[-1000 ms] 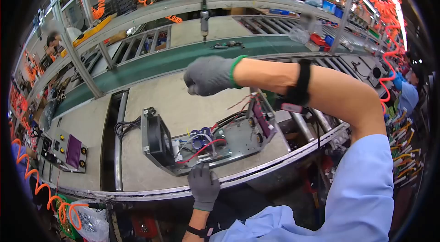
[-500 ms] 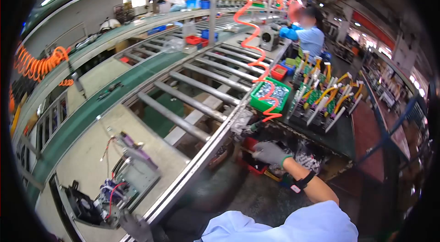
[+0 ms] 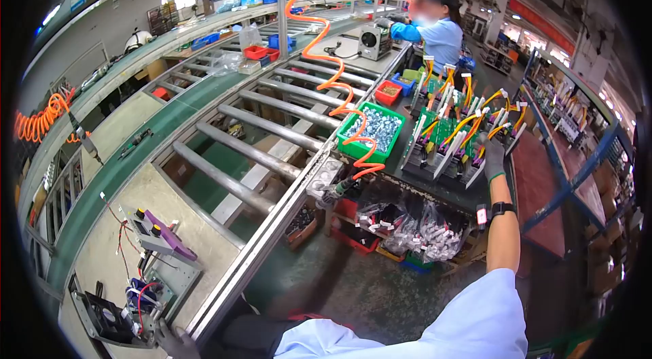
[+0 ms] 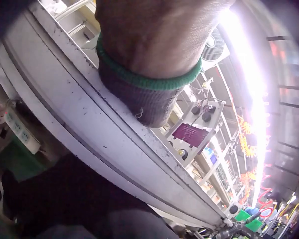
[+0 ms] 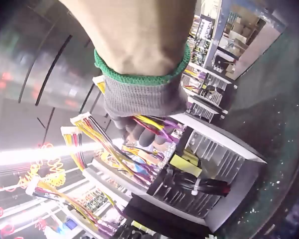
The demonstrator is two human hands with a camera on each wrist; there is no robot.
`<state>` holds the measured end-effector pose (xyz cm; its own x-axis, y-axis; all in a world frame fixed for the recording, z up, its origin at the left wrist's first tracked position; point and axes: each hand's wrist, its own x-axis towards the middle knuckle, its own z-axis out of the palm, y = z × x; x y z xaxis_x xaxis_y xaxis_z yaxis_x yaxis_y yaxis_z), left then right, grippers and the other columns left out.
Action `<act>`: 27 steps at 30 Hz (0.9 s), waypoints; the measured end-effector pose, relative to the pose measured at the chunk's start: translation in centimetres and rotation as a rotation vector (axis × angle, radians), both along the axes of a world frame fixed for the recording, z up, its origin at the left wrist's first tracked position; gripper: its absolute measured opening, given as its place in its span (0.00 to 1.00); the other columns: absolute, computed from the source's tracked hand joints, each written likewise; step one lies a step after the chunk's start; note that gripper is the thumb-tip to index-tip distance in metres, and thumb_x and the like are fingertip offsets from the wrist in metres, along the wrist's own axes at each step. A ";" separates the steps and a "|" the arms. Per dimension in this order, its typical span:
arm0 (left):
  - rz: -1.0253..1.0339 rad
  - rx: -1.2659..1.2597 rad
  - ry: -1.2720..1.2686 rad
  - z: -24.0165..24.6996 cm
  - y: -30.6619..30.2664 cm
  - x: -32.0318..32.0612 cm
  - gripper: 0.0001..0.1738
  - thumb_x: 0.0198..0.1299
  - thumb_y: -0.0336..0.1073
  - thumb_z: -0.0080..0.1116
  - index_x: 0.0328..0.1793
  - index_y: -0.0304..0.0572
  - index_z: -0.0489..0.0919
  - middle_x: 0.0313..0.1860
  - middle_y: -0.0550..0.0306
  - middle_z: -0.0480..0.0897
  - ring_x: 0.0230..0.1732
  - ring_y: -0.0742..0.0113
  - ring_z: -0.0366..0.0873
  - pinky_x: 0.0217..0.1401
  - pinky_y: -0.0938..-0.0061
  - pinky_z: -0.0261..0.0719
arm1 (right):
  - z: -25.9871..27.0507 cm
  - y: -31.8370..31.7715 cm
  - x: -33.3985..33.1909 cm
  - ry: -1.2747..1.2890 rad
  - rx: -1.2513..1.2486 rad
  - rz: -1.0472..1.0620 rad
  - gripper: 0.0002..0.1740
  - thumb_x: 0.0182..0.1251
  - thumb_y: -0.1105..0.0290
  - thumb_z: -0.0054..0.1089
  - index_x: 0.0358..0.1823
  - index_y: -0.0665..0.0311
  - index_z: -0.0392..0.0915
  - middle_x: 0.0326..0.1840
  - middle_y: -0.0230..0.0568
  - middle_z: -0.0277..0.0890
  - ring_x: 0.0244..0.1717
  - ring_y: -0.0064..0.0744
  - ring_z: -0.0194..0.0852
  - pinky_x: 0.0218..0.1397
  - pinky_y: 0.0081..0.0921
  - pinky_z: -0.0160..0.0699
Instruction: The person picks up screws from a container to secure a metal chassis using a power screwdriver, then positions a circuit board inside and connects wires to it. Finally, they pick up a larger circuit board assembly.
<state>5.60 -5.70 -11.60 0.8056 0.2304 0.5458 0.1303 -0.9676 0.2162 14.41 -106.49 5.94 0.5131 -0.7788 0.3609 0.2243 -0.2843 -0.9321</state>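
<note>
My gloved left hand (image 3: 175, 343) rests at the near edge of an open metal chassis (image 3: 180, 284) at lower left; its cuff (image 4: 139, 97) shows in the left wrist view, with the fingers hidden. The chassis carries a black fan (image 3: 109, 318), a blue-wrapped coil (image 3: 140, 295) and a purple panel (image 3: 173, 240). On the right, my gloved right hand (image 3: 494, 158) is in among upright green circuit boards (image 3: 445, 124) with yellow wire bundles. In the right wrist view its curled fingers (image 5: 145, 137) hold a board near its wires (image 5: 157, 124), beside a finned heat sink (image 5: 214, 159).
A green bin (image 3: 373, 129) of small metal parts stands left of the boards, below a coiled orange hose (image 3: 326, 84). Metal rollers (image 3: 251, 138) run along the line. Bagged connectors (image 3: 428, 237) lie below the bench. Another person (image 3: 441, 33) works farther along.
The head view has swung to the right. My right hand has gone from above the chassis, past the bins below the bench, to the circuit boards. My left hand stays by the chassis.
</note>
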 end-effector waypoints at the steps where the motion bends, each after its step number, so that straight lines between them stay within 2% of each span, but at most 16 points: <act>1: 0.013 0.001 0.001 -0.1 0.2 0.0 0.31 0.62 0.29 0.57 0.73 0.31 0.73 0.67 0.29 0.75 0.70 0.30 0.70 0.75 0.44 0.66 | 0.2 -0.3 0.6 -0.028 0.094 0.086 0.23 0.66 0.52 0.74 0.37 0.68 0.81 0.28 0.39 0.80 0.21 0.30 0.76 0.27 0.32 0.80; 4: 0.034 -0.006 -0.010 0.1 -0.4 0.1 0.31 0.62 0.28 0.57 0.73 0.32 0.73 0.68 0.30 0.75 0.71 0.32 0.69 0.76 0.45 0.65 | -0.3 -0.6 1.2 -0.099 0.257 -0.309 0.25 0.67 0.48 0.70 0.29 0.64 0.75 0.25 0.37 0.73 0.18 0.31 0.74 0.21 0.35 0.78; 5: 0.066 -0.049 0.020 0.1 -0.6 -0.2 0.31 0.61 0.28 0.57 0.73 0.32 0.73 0.69 0.30 0.74 0.72 0.32 0.69 0.77 0.46 0.65 | -0.9 -1.7 2.1 -0.162 0.276 -0.382 0.29 0.66 0.44 0.67 0.29 0.67 0.77 0.27 0.40 0.75 0.15 0.35 0.73 0.16 0.38 0.76; 7: 0.038 -0.095 0.015 1.7 -1.6 -0.3 0.29 0.58 0.28 0.57 0.69 0.28 0.74 0.62 0.28 0.75 0.64 0.28 0.71 0.71 0.42 0.68 | 0.1 -0.8 2.8 -0.106 0.263 -0.622 0.36 0.65 0.41 0.67 0.32 0.78 0.84 0.30 0.50 0.84 0.23 0.44 0.82 0.25 0.44 0.82; 9: 0.007 -0.089 0.000 2.5 -1.9 -0.6 0.30 0.58 0.28 0.57 0.69 0.29 0.75 0.62 0.30 0.76 0.66 0.29 0.71 0.71 0.44 0.69 | -2.3 -5.6 3.5 -0.059 0.086 -0.756 0.41 0.67 0.39 0.63 0.45 0.82 0.84 0.39 0.53 0.85 0.27 0.43 0.85 0.25 0.39 0.85; 10: 0.005 -0.077 0.030 2.8 -1.6 -0.8 0.30 0.57 0.28 0.58 0.69 0.29 0.74 0.62 0.30 0.76 0.66 0.30 0.71 0.72 0.44 0.69 | -1.3 -4.6 2.9 0.017 0.069 -0.805 0.44 0.67 0.37 0.61 0.49 0.84 0.83 0.44 0.55 0.87 0.32 0.44 0.87 0.27 0.39 0.84; 11: -0.007 -0.062 0.060 2.8 -1.2 -0.9 0.31 0.57 0.28 0.58 0.69 0.29 0.74 0.62 0.31 0.76 0.66 0.31 0.71 0.72 0.44 0.68 | -2.3 -6.9 2.6 -0.071 0.113 -0.736 0.41 0.67 0.38 0.62 0.43 0.81 0.85 0.37 0.52 0.86 0.29 0.41 0.86 0.24 0.38 0.80; 13: -0.022 -0.109 0.002 3.2 -1.4 -1.4 0.32 0.58 0.28 0.58 0.71 0.30 0.73 0.67 0.31 0.74 0.71 0.32 0.69 0.77 0.46 0.66 | 2.0 -0.4 -0.5 -0.090 0.244 -0.671 0.38 0.67 0.37 0.62 0.37 0.76 0.85 0.26 0.46 0.80 0.24 0.36 0.81 0.22 0.35 0.76; 16: -0.022 -0.148 -0.128 5.0 -2.6 -2.6 0.30 0.62 0.25 0.56 0.73 0.31 0.73 0.74 0.32 0.70 0.77 0.34 0.65 0.81 0.49 0.61 | 5.8 6.6 -5.5 -0.193 0.167 -0.570 0.32 0.71 0.42 0.62 0.21 0.64 0.78 0.18 0.38 0.74 0.13 0.34 0.72 0.14 0.31 0.67; 19: -0.059 -0.210 -0.265 7.2 -5.6 -2.9 0.28 0.64 0.25 0.55 0.72 0.32 0.74 0.73 0.35 0.72 0.76 0.37 0.67 0.81 0.50 0.61 | 7.2 10.5 -10.4 -0.186 0.010 -0.521 0.31 0.77 0.40 0.54 0.21 0.54 0.69 0.14 0.31 0.63 0.10 0.30 0.58 0.17 0.31 0.60; 21: -0.152 -0.410 -0.250 9.5 -10.0 -2.6 0.22 0.69 0.29 0.57 0.69 0.32 0.77 0.70 0.37 0.76 0.75 0.41 0.70 0.81 0.53 0.61 | 8.2 13.6 -11.7 -0.190 -0.068 -0.448 0.30 0.77 0.41 0.53 0.20 0.54 0.68 0.13 0.31 0.62 0.10 0.29 0.57 0.17 0.31 0.60; 22: -0.173 -0.400 -0.227 8.5 -11.4 -1.9 0.22 0.69 0.30 0.58 0.68 0.32 0.77 0.67 0.38 0.78 0.72 0.43 0.73 0.79 0.57 0.65 | 8.8 15.4 -12.2 -0.199 -0.096 -0.388 0.30 0.78 0.42 0.53 0.20 0.53 0.67 0.13 0.30 0.61 0.10 0.29 0.56 0.17 0.32 0.60; 24: -0.278 -0.730 -0.028 13.8 -17.8 -1.8 0.26 0.62 0.34 0.66 0.65 0.35 0.77 0.49 0.41 0.84 0.52 0.50 0.84 0.55 0.57 0.81 | 9.8 19.2 -13.2 -0.265 -0.113 -0.231 0.30 0.78 0.43 0.52 0.19 0.52 0.65 0.13 0.30 0.60 0.09 0.28 0.55 0.17 0.32 0.60; 25: -0.310 -0.944 0.221 16.2 -20.2 -1.6 0.23 0.64 0.28 0.62 0.65 0.34 0.78 0.54 0.49 0.84 0.57 0.58 0.82 0.65 0.64 0.78 | 10.1 21.1 -13.4 -0.299 -0.116 -0.126 0.30 0.78 0.44 0.51 0.19 0.52 0.65 0.12 0.29 0.60 0.09 0.28 0.54 0.17 0.32 0.60; 26: -0.539 -0.734 0.051 15.9 -21.7 -1.1 0.25 0.62 0.29 0.65 0.66 0.34 0.78 0.52 0.49 0.85 0.56 0.58 0.83 0.63 0.64 0.80 | 10.4 23.1 -13.5 -0.345 -0.109 0.004 0.29 0.79 0.44 0.50 0.19 0.52 0.64 0.12 0.29 0.59 0.09 0.28 0.53 0.18 0.32 0.60; 27: -0.707 -0.787 0.029 16.8 -23.4 -0.9 0.28 0.61 0.30 0.67 0.69 0.34 0.76 0.57 0.47 0.83 0.59 0.60 0.82 0.66 0.64 0.80 | 10.8 25.1 -13.4 -0.404 -0.099 0.146 0.29 0.79 0.45 0.50 0.19 0.51 0.63 0.12 0.29 0.58 0.09 0.28 0.52 0.18 0.33 0.59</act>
